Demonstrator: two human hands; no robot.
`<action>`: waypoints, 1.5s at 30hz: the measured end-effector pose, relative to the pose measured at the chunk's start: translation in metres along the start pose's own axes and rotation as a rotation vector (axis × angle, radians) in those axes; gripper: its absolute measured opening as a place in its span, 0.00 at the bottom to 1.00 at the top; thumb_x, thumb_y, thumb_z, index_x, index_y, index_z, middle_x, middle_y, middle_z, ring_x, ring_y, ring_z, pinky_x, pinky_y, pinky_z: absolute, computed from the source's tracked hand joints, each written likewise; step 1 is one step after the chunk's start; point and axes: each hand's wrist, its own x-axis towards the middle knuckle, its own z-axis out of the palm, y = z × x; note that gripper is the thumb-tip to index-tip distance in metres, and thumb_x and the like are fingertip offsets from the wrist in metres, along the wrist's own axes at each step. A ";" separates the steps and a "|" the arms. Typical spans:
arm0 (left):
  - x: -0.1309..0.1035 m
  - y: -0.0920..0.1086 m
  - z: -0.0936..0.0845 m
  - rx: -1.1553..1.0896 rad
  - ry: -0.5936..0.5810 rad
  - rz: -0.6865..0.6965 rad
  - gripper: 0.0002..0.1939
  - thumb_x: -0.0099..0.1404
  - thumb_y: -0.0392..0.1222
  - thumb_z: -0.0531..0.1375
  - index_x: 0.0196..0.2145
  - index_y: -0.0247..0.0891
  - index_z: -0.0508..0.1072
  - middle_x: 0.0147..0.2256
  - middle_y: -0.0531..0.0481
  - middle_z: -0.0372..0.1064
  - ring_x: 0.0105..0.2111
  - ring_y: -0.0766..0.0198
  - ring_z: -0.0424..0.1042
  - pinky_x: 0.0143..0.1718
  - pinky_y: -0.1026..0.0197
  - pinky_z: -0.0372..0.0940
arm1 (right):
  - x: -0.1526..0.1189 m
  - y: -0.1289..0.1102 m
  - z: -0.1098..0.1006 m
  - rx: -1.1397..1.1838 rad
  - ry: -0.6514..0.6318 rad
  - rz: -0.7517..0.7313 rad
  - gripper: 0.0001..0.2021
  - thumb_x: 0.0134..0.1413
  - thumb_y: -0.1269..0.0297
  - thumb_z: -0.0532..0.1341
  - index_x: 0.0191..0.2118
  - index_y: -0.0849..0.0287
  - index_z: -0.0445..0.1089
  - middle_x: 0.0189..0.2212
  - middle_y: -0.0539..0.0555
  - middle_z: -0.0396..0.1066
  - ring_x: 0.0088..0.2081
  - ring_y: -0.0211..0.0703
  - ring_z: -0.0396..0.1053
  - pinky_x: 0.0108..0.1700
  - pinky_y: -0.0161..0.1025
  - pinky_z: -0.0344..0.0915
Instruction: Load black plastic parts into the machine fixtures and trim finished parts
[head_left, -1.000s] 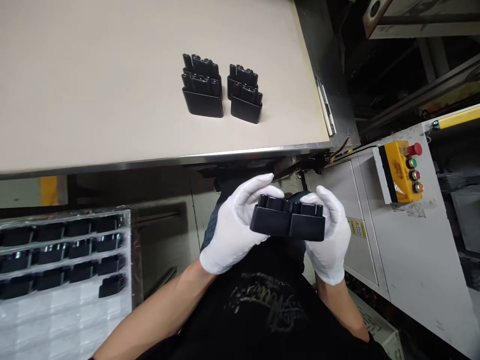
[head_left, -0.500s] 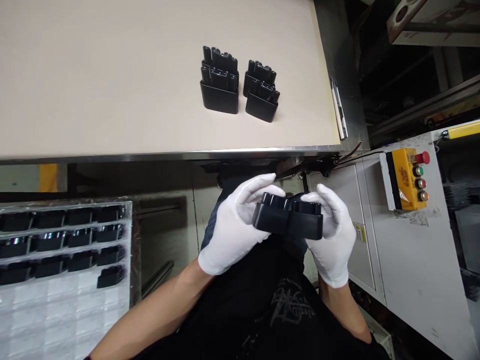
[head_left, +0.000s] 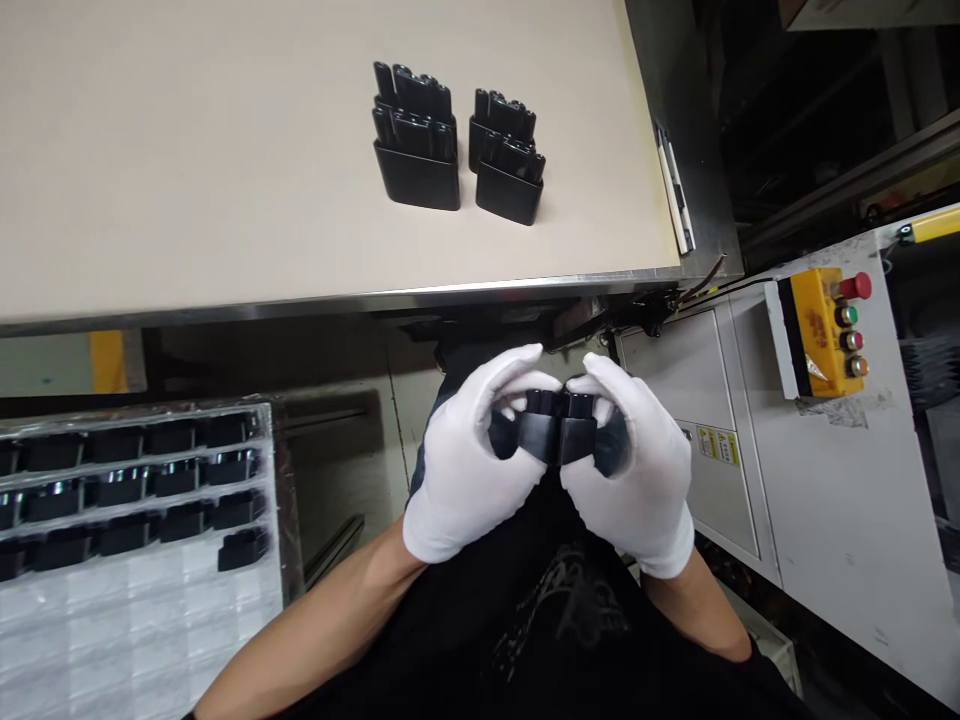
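Observation:
In front of my body, my left hand [head_left: 476, 465] in a white glove grips a glossy black plastic part [head_left: 538, 432] between thumb and fingers. My right hand [head_left: 637, 465], gloved too, grips a second black plastic part [head_left: 578, 438]. The two parts are side by side, almost touching, with short upright tubes at their tops. Much of each part is covered by my hands. Beyond them, on the table, stand two larger black parts [head_left: 417, 178] and two smaller black parts [head_left: 508, 192] of similar shape, tubes pointing up.
The beige tabletop [head_left: 225, 180] ends in a metal edge [head_left: 337, 303]. A white compartment tray [head_left: 150, 620] at lower left holds rows of black parts [head_left: 122, 487]. At right, a yellow control box [head_left: 827, 330] with several buttons sits on a grey cabinet [head_left: 847, 500].
My hands have drawn closer together and turned the two parts, so their narrower sides now show. The view has shifted slightly; the parts on the table stand as before.

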 end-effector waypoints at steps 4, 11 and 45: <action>0.002 0.008 0.001 -0.062 0.012 -0.045 0.29 0.60 0.30 0.69 0.59 0.36 0.73 0.45 0.47 0.81 0.44 0.59 0.82 0.46 0.61 0.78 | 0.001 -0.004 -0.003 0.003 -0.006 -0.004 0.33 0.52 0.80 0.59 0.65 0.55 0.63 0.46 0.55 0.80 0.41 0.49 0.78 0.44 0.49 0.77; -0.003 0.010 0.002 -0.004 0.029 -0.067 0.31 0.59 0.31 0.71 0.60 0.38 0.74 0.47 0.47 0.80 0.47 0.56 0.82 0.49 0.57 0.77 | -0.001 -0.007 -0.005 0.014 -0.039 0.042 0.36 0.52 0.79 0.59 0.67 0.49 0.62 0.48 0.54 0.80 0.41 0.51 0.78 0.43 0.50 0.76; -0.017 -0.022 -0.014 -0.778 -0.291 -0.783 0.18 0.58 0.38 0.72 0.47 0.38 0.78 0.44 0.45 0.76 0.29 0.66 0.71 0.33 0.61 0.67 | -0.063 0.048 0.036 1.045 -0.146 0.713 0.30 0.59 0.33 0.66 0.47 0.58 0.76 0.23 0.46 0.65 0.24 0.38 0.62 0.29 0.39 0.64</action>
